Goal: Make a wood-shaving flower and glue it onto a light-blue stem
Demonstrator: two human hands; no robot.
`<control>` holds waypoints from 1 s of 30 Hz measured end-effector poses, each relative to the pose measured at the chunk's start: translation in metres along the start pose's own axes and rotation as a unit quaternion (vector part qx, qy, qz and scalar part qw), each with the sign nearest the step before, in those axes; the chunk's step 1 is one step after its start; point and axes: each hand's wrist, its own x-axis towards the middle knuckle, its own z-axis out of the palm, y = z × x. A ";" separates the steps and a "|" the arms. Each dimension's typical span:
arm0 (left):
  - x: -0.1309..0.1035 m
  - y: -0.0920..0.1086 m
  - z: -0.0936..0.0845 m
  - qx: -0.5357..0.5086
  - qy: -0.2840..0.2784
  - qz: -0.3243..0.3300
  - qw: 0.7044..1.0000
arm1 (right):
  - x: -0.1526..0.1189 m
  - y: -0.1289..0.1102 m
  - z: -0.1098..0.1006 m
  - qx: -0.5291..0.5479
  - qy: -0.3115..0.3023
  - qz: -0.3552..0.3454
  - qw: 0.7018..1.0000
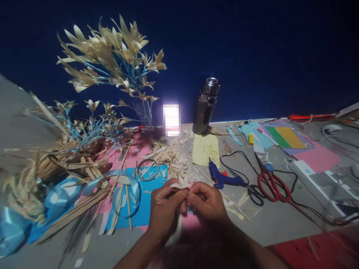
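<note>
My left hand (167, 205) and my right hand (206, 203) meet near the front middle, fingertips pinched together. Between them is a small pale dried-husk flower (181, 182), its petals sticking up above the thumbs. Its lower part is hidden by my fingers. Just beyond my right hand lies a blue hot glue gun (224, 178), nozzle pointing away. Left of my left hand, a blue sheet (151, 216) carries husk strips and a loop of light-blue ribbon (136, 194). A roll of tape or ring (147, 170) rests on its far edge.
Finished husk flowers on blue stems (112, 63) stand in a vase at back left. A steel flask (206, 106) stands at back centre, near a bright light (171, 119). Red-handled scissors (273, 186), cords and a white power strip (316, 183) lie right. Husk scraps (174, 157) cover the middle.
</note>
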 end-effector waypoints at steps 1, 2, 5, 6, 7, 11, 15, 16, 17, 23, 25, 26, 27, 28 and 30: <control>0.000 -0.001 -0.001 0.000 -0.001 0.001 1.000 | 0.000 0.000 0.000 0.000 0.000 0.000 1.000; 0.000 -0.002 -0.001 0.002 -0.004 0.004 1.000 | 0.001 0.000 0.000 0.001 0.002 -0.001 1.000; 0.000 -0.005 -0.003 0.016 -0.008 0.020 1.000 | 0.002 0.002 0.000 0.006 0.007 0.009 1.000; 0.001 -0.006 -0.004 0.024 -0.007 0.026 0.999 | 0.003 0.003 0.000 0.007 0.004 0.014 1.000; 0.001 -0.007 -0.004 0.033 -0.002 0.033 0.999 | 0.004 0.003 -0.001 0.004 0.002 0.017 1.000; -0.003 -0.003 -0.004 0.074 0.061 0.088 0.992 | 0.005 -0.003 -0.007 -0.129 0.033 -0.028 0.991; -0.009 0.009 -0.001 0.141 0.068 0.172 0.973 | -0.001 -0.024 -0.011 -0.248 0.079 -0.147 0.954; -0.011 0.012 0.000 0.146 0.070 0.186 0.969 | -0.003 -0.029 -0.011 -0.248 0.073 -0.155 0.953; -0.012 0.015 0.002 0.143 0.076 0.194 0.968 | -0.005 -0.035 -0.011 -0.245 0.062 -0.154 0.955; -0.016 0.024 0.008 0.105 0.074 0.197 0.972 | -0.010 -0.051 -0.005 -0.238 0.026 -0.152 0.959; -0.016 0.026 0.008 0.106 0.071 0.205 0.970 | -0.010 -0.048 -0.005 -0.255 0.031 -0.155 0.954; -0.016 0.026 0.007 0.108 0.066 0.208 0.970 | -0.009 -0.046 -0.006 -0.265 0.030 -0.155 0.951; -0.016 0.027 0.006 0.110 0.058 0.208 0.970 | -0.008 -0.043 -0.006 -0.277 0.023 -0.155 0.948; -0.016 0.028 0.005 0.110 0.050 0.203 0.972 | -0.007 -0.040 -0.007 -0.288 0.014 -0.157 0.944; -0.016 0.029 0.005 0.101 0.042 0.183 0.977 | -0.005 -0.035 -0.007 -0.304 -0.004 -0.176 0.936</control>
